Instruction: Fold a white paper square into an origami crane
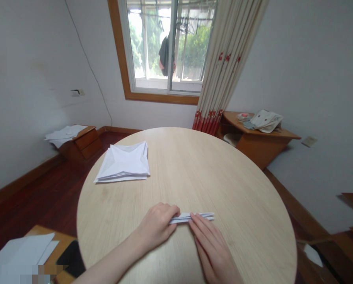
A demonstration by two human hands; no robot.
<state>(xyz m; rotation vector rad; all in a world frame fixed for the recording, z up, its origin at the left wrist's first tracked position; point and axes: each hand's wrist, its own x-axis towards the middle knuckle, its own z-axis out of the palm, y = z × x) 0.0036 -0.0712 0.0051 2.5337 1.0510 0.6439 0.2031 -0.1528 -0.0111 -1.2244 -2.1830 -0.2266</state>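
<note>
A narrow strip of folded white paper (184, 217) lies on the round wooden table (223, 177), close to me. Its left end is gripped by my left hand (158, 223), between the thumb and curled fingers. My right hand (207, 240) rests over the strip's right part, fingers straight and held together, tips pressing on it. The strip's right end sticks out past those fingertips. Layered folds show along its edge. At the table's far left sits a stack of creased white paper sheets (126, 159), apart from both hands.
Left of the table, a low wooden surface holds white sheets (23, 252) and a dark flat object (71, 258). A small cabinet (86, 144) with papers stands by the left wall. At the back right, a wooden desk (262, 144) carries a white bag (266, 120), near the curtain (223, 59).
</note>
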